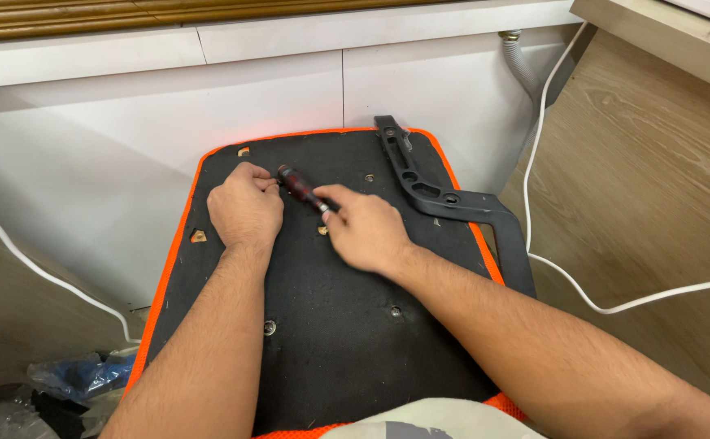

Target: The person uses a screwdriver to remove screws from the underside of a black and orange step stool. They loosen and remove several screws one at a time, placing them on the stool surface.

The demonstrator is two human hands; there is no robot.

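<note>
Two hands on the black seat underside (331, 325) (orange-edged); left hand (245, 207) clenched at the screwdriver (300, 189) tip; right hand (367, 232) fingers grasping its handle; armrest bracket (453, 199) beside.

left grip (245, 207): bare, no glove, ring or watch | right grip (367, 232): bare, no glove, ring or watch | forearms: both uncovered to the frame edge, no sleeves showing, hairy | clothing: a pale fabric patch with a grey marking at the bottom frame edge, garment unclear
</note>
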